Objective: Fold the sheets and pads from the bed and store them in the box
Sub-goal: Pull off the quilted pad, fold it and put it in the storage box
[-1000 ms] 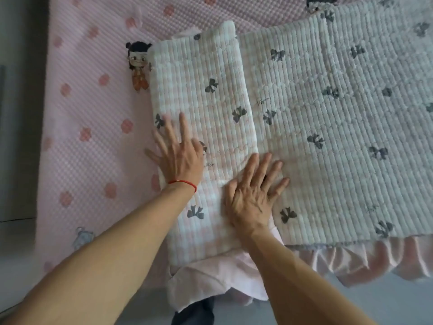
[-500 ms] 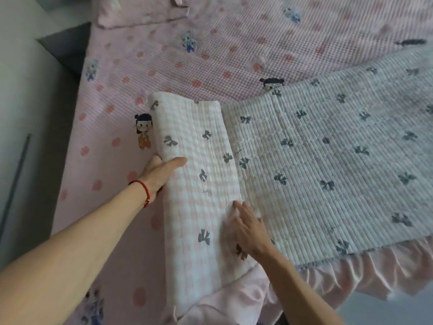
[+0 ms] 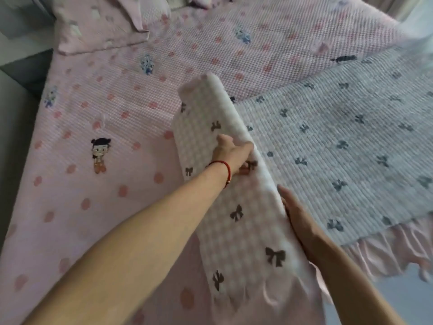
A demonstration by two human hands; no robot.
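A white quilted pad (image 3: 339,141) printed with dark bows lies spread over the right of the bed. Its folded left portion (image 3: 225,207) is lifted off the bed and tipped toward the right. My left hand (image 3: 232,153), with a red cord on the wrist, grips the raised fold over its upper edge, thumb on the near side. My right hand (image 3: 295,214) presses flat against the fold's right side, its fingers partly hidden behind the fabric. Under the pad lies a pink sheet (image 3: 98,195) with red dots and cartoon figures. No box is in view.
A pink pillow (image 3: 103,22) lies at the head of the bed, top left. A pink ruffled skirt (image 3: 386,249) hangs over the bed's near edge at right. Grey floor runs along the left side of the bed (image 3: 11,127).
The folded strip lay flat under both palms a second ago. My left hand slid under its left edge and lifted it; now the fold stands raised, rolling rightward with my right hand against it.
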